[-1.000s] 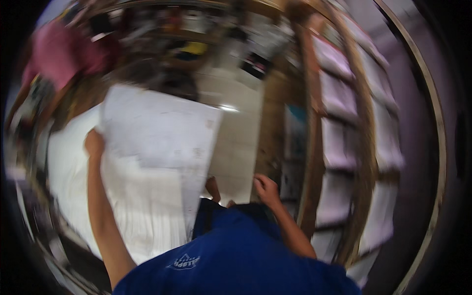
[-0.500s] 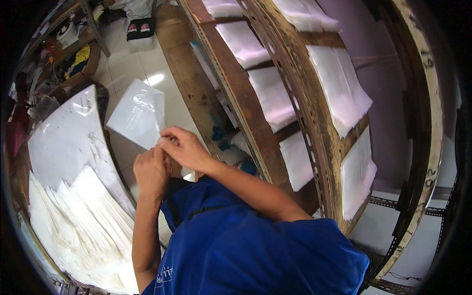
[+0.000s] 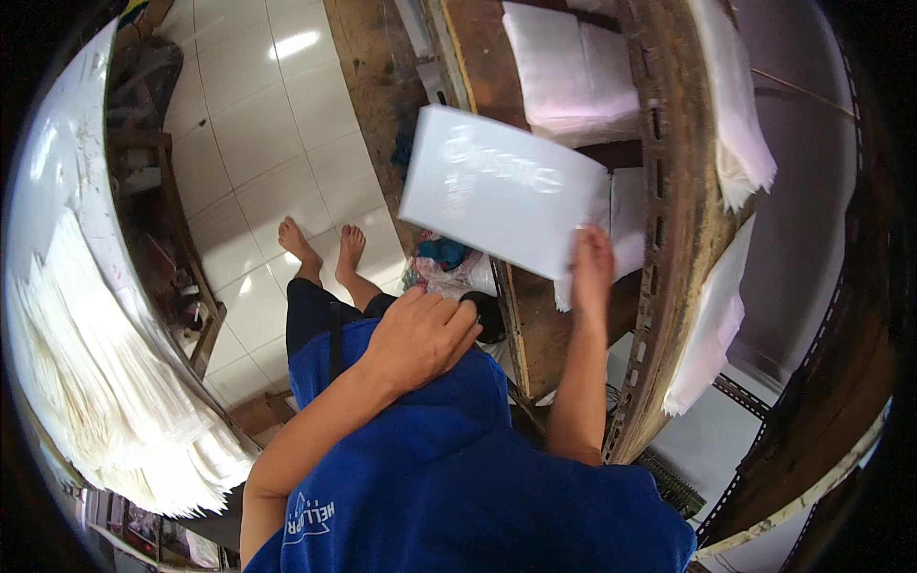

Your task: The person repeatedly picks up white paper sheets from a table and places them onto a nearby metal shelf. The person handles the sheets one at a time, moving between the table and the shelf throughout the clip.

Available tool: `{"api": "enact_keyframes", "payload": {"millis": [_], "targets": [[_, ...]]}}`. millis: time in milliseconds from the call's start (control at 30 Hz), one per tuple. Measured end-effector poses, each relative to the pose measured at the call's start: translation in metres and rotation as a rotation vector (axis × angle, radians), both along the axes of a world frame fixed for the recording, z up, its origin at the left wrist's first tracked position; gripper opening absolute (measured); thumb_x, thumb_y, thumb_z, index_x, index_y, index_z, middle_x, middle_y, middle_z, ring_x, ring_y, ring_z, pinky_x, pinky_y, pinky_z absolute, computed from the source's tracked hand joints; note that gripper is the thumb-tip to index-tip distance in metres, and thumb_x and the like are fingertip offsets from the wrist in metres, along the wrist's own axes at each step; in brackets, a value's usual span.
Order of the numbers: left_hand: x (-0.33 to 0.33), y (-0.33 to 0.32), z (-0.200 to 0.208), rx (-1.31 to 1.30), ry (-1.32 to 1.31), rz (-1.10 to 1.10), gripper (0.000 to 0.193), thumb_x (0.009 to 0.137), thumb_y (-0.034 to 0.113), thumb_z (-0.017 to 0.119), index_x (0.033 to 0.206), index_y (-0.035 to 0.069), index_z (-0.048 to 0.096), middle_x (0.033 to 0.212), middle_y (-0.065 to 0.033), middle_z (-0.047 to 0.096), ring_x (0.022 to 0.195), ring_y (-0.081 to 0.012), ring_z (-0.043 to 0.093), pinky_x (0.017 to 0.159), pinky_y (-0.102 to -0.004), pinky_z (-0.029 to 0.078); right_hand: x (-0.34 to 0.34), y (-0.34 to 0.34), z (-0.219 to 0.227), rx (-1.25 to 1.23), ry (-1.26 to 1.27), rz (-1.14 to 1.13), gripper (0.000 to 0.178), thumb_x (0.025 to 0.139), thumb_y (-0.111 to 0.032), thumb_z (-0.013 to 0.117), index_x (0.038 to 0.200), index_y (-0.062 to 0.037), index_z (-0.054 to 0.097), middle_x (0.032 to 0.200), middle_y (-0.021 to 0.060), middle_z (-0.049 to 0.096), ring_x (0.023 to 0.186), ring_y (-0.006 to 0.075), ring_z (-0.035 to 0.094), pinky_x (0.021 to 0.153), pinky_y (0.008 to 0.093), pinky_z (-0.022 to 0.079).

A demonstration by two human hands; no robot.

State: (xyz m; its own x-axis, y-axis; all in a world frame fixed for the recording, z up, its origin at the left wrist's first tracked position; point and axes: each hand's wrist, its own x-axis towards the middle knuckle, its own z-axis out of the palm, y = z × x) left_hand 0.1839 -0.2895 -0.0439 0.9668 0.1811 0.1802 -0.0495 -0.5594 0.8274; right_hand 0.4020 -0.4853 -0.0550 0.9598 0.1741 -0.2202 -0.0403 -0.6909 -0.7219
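Note:
A thin white plastic sheet (image 3: 497, 191), rectangular with shiny raised-looking lettering, is tilted in front of the wooden shelves. My right hand (image 3: 590, 267) grips it by its lower right corner, fingers closed at the edge. Behind the sheet, partly covered by it, lies a white stack (image 3: 626, 224) on the shelf. My left hand (image 3: 425, 334) is in front of my blue shirt, its back up and its fingers curled in. Whatever may be inside those fingers is hidden. It is apart from the sheet.
More white stacks (image 3: 573, 76) rest on the shelves, whose brown slotted upright (image 3: 659, 191) rises between the rows. At left, layered white sheets (image 3: 115, 372) cover a white board. My bare feet (image 3: 325, 250) are on the tiled floor (image 3: 248, 143). Plastic-wrapped items (image 3: 454, 272) lie below the shelf.
My view has turned toward the shelves. The white plastic sheet has moved right in my right hand. My left hand has let go of its corner and drawn back toward my body.

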Motion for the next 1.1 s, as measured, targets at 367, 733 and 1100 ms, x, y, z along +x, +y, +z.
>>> {"api": "enact_keyframes", "payload": {"millis": [367, 733, 1100], "targets": [[-0.078, 0.003, -0.061, 0.025, 0.449, 0.091, 0.015, 0.081, 0.017, 0.067, 0.088, 0.004, 0.062, 0.068, -0.0087, 0.055, 0.066, -0.0257, 0.056, 0.064, -0.0369, 0.042, 0.147, -0.210, -0.024, 0.008, -0.259, -0.675, 0.034, 0.090, -0.027, 0.054, 0.110, 0.0003, 0.059, 0.097, 0.0083, 0.060, 0.085, 0.0203, 0.058, 0.071, 0.0339, 0.048], [-0.101, 0.004, -0.065, 0.011, 0.623, 0.135, 0.016, 0.081, 0.012, 0.066, 0.092, 0.002, 0.062, 0.074, -0.0132, 0.061, 0.070, -0.0308, 0.059, 0.066, -0.0409, 0.046, 0.202, -0.295, -0.081, -0.624, -0.418, -0.578, 0.021, 0.084, -0.014, 0.062, 0.097, 0.0013, 0.066, 0.099, 0.0164, 0.067, 0.087, 0.0296, 0.065, 0.074, 0.0422, 0.050], [-0.102, 0.028, -0.051, 0.059, 0.558, 0.149, 0.015, 0.081, 0.020, 0.065, 0.086, 0.005, 0.061, 0.072, -0.0116, 0.060, 0.071, -0.0289, 0.061, 0.067, -0.0400, 0.047, 0.188, -0.288, -0.082, -0.636, -0.490, -0.398, 0.029, 0.089, -0.025, 0.057, 0.102, 0.0003, 0.066, 0.102, 0.0180, 0.067, 0.089, 0.0306, 0.063, 0.082, 0.0416, 0.049]]}}
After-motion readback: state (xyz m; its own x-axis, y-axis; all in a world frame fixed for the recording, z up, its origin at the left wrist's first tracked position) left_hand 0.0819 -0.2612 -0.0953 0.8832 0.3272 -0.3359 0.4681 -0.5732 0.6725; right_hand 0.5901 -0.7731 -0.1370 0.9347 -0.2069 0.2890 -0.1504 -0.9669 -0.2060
